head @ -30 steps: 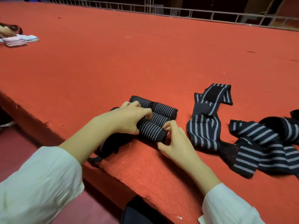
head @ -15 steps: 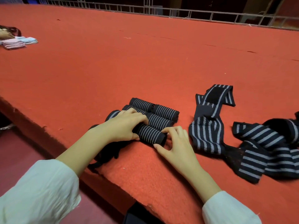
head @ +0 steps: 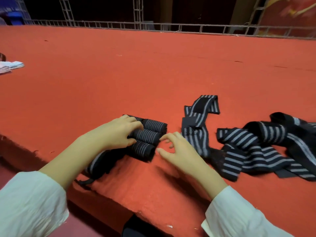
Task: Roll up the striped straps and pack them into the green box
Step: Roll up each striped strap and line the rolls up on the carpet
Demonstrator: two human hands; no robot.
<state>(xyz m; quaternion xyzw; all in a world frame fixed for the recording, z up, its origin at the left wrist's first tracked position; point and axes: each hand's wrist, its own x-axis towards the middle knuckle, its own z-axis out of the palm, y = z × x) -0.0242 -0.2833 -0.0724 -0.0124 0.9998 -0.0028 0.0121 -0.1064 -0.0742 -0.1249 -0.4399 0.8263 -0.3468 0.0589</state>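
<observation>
Surface (head: 153, 74): red felt-like covering; its near edge runs under both wrists.
Rolled straps (head: 148, 135): three rolls countable, black with grey stripes, lying side by side and touching, their ends facing the right hand. Whether more lie under the left hand cannot be told.
Left hand (head: 116, 132): on top of the rolls, fingers bent over the far and middle ones, thumb tucked against the near one; it grips the bundle.
Right hand (head: 179, 151): just right of the roll ends, fingers loosely curled, thumb and forefinger apart, nothing in them. Whether the fingertips touch a roll cannot be told.
Strap tail (head: 99, 162): one loose end, under the left wrist, trailing over the surface edge.
Unrolled strap (head: 196, 130): one, crumpled, just beyond the right hand's knuckles.
Strap heap (head: 253, 147): further right of the right hand, tangled; number of straps cannot be told.
Sleeves: two, white, left sleeve (head: 30, 202) and right sleeve (head: 236, 216).
Folded cloths (head: 13, 65): small pale stack, well to the left of the left hand.
Railing (head: 171, 26): metal, along the far side.
</observation>
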